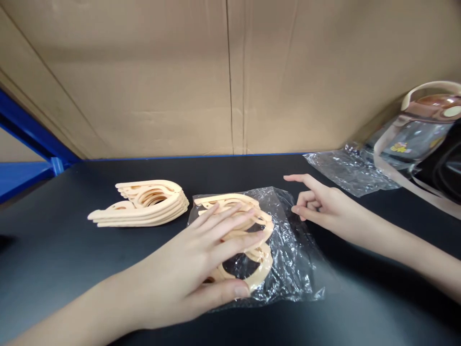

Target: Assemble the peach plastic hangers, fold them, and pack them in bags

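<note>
My left hand (196,262) lies flat with fingers spread on a clear plastic bag (288,259) that holds several peach plastic hangers (257,266). Its thumb presses the bag's near edge. My right hand (320,204) hovers just right of the bag's far corner, index finger stretched out, the other fingers curled, holding nothing. A loose stack of several more peach hangers (144,204) rests on the black table (54,259) left of the bag.
A crumpled clear bag (345,170) lies at the back right beside a strapped water bottle (414,139) lying on its side. A cardboard wall (230,77) stands behind the table. A blue metal frame (25,149) runs along the left.
</note>
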{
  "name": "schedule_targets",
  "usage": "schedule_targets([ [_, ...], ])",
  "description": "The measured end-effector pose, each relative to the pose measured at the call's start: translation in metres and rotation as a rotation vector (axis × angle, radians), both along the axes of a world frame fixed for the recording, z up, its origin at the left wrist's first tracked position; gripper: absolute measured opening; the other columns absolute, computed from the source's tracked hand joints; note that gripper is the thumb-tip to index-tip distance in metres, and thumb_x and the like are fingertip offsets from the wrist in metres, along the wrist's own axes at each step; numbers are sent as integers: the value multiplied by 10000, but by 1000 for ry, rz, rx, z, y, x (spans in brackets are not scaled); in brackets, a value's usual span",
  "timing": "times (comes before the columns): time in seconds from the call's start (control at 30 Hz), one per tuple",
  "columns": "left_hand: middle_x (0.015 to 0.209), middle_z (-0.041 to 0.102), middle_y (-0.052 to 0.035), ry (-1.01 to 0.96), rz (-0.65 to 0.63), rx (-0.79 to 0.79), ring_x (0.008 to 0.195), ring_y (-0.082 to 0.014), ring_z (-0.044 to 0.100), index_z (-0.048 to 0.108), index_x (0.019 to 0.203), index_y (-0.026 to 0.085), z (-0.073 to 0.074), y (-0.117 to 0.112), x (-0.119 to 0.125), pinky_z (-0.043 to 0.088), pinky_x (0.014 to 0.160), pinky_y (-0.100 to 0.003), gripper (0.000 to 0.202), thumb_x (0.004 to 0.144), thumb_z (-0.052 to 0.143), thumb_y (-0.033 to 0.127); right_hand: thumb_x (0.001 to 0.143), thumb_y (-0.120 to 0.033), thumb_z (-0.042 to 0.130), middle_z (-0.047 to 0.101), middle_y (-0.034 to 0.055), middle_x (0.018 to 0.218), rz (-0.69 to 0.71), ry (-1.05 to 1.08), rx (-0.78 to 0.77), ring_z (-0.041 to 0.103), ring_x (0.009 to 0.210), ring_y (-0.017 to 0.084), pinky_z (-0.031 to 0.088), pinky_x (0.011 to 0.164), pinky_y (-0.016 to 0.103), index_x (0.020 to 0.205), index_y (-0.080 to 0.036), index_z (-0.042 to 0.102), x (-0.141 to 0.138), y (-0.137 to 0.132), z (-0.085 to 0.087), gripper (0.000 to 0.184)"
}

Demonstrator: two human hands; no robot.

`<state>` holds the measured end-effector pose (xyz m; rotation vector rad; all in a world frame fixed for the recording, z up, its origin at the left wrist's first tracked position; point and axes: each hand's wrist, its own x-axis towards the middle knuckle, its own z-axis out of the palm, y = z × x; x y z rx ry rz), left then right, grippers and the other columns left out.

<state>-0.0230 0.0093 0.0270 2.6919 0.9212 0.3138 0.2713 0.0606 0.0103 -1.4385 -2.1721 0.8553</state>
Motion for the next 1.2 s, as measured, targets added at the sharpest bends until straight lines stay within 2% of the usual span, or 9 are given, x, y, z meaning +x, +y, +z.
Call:
schedule_targets([
  [0.13, 1545, 400, -55, 22, -52, 85, 1465, -260, 281, 458, 1419, 256, 2, -9, 21, 240, 1204, -492, 529, 967, 442, 530, 884, -418, 583, 589, -74, 651, -68, -28, 90, 562, 553, 142, 437, 579, 280, 1360, -267, 387, -7, -2, -3, 537],
  [0.27, 1514, 429, -140, 65, -100, 110, 1423, -366, 340, 538, 1359, 198, 0, -12, 35, 339, 1127, -596, 536, 951, 466, 537, 883, -441, 573, 522, -63, 577, -101, -193, 181, 478, 515, 126, 349, 524, 270, 891, -233, 601, -6, 4, -5, 209],
  [0.47, 1509, 442, -123, 75, -197, 210, 1409, -365, 364, 495, 1393, 185, -8, -12, 41, 342, 1134, -578, 531, 974, 421, 503, 904, -383, 554, 423, -57, 528, -7, 294, -141, 390, 498, 102, 330, 502, 254, 565, -200, 472, 1, 8, 8, 394],
  [0.6, 1503, 447, -129, 109, -286, 253, 1390, -359, 398, 484, 1389, 152, -4, -15, 43, 381, 1121, -531, 528, 982, 416, 482, 927, -367, 559, 596, -11, 611, 31, 548, -335, 515, 545, 99, 403, 522, 231, 645, -171, 598, -11, -3, 14, 345],
  [0.7, 1428, 536, -137, -6, -270, 204, 1360, -305, 452, 528, 1305, 124, 0, -18, 44, 404, 1124, -453, 455, 973, 471, 429, 936, -361, 569, 675, 15, 704, 84, 585, -305, 607, 636, 117, 472, 583, 236, 750, -168, 686, -20, -9, 12, 293],
  [0.8, 1106, 688, -80, -279, -142, 96, 1106, -170, 624, 565, 1094, 158, -1, -19, 41, 524, 966, -259, 169, 941, 513, 209, 918, -313, 607, 720, 31, 921, 188, 490, -132, 664, 843, 151, 528, 761, 291, 927, -204, 735, -24, -12, 7, 169],
  [0.87, 967, 669, -36, -410, -69, 95, 957, -126, 639, 540, 1023, 185, -5, -18, 39, 545, 857, -200, 154, 888, 539, 110, 894, -252, 634, 697, 39, 1087, 293, 369, 48, 642, 1013, 178, 509, 903, 349, 999, -237, 738, -25, -14, 4, 148],
  [1.03, 1308, 624, -70, -290, -174, 296, 1305, -182, 498, 524, 1266, 174, -9, -17, 38, 413, 1126, -311, 336, 932, 537, 151, 959, -291, 541, 581, 55, 1360, 367, 54, 337, 507, 1261, 230, 421, 1054, 470, 1226, -286, 648, -28, -19, -5, 288],
  [1.2, 1246, 686, 10, -189, -268, 505, 1236, -158, 574, 593, 1251, 220, -7, -24, 46, 399, 1135, -328, 326, 1006, 386, 158, 1016, -312, 387, 508, 59, 1453, 310, -117, 485, 448, 1326, 234, 380, 1098, 485, 1370, -262, 526, -37, -25, -13, 383],
])
